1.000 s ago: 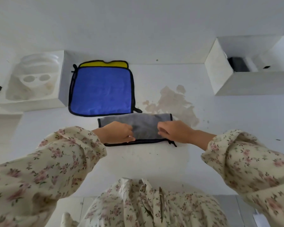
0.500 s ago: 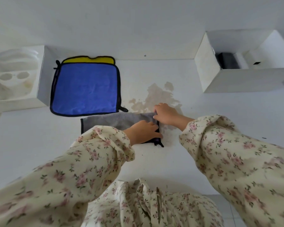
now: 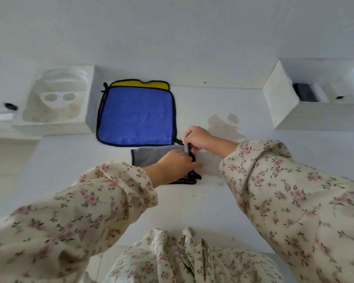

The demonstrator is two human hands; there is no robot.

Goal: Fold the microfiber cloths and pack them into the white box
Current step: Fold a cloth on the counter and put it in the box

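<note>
The person leans over a white bench in flowery cream sleeves, with both hands busy at the right end of a gray cloth. The cloth lies flat on the bench in front of them, black-hemmed and folded into a narrow band. Its right edge is lifted off the surface. The right hand pinches that raised hem at the far corner, fingers curled down onto it. The left hand reaches across the cloth from the near side and covers most of its right half. Its fingers close round the same black hem a little lower, and the thumb points out to the right.

Just beyond the gray cloth a blue cloth is spread flat, and a yellow cloth peeks out from under its far edge. The white box stands well apart at the far right, open at the top, with something dark and folded lying inside it. A brownish stain marks the bench between the box and the hands. At the far left sits a white moulded foam tray
</note>
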